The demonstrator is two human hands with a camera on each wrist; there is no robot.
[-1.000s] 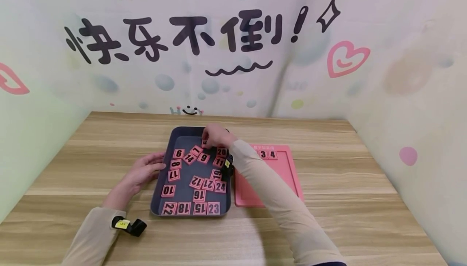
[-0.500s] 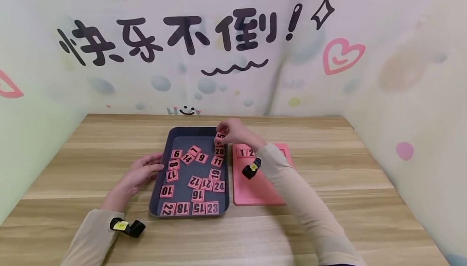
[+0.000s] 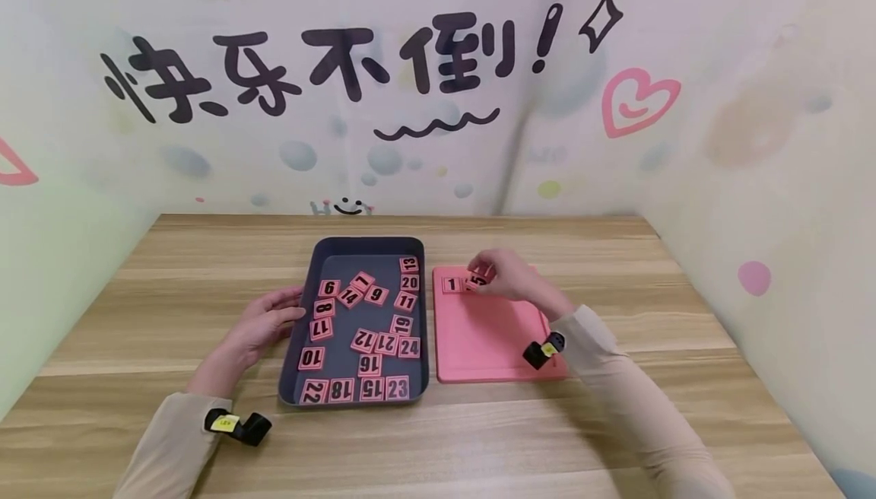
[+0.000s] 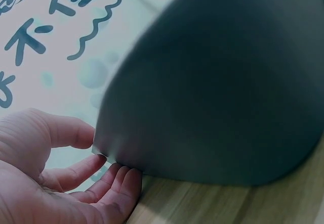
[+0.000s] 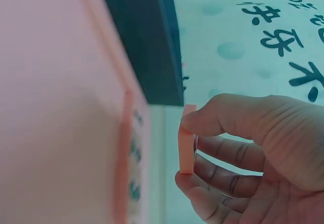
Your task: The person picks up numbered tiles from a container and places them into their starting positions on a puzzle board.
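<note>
My right hand [image 3: 512, 278] pinches a pink number tile [image 3: 476, 281] marked 5 between thumb and fingers, above the top row of the pink board [image 3: 486, 339]. In the right wrist view the tile [image 5: 186, 145] is held on edge, apart from the board. Tile 1 [image 3: 451, 284] shows on the board; the hand hides the tiles to its right. My left hand [image 3: 263, 324] rests with its fingertips against the left side of the dark tray [image 3: 293, 362]. The left wrist view shows thumb and fingertips touching the tray's outer wall [image 4: 212, 92].
Several pink number tiles lie scattered in the tray, such as tile 9 [image 3: 376, 296], tile 16 [image 3: 369, 364] and tile 13 [image 3: 408, 265]. Tray and board stand side by side on a wooden table [image 3: 383, 453]. A printed wall sheet [image 3: 411, 172] rises behind.
My right hand has picked the 5 tile out of the tray's upper part and carried it right, over the board. The left hand has stayed at the tray's side.
</note>
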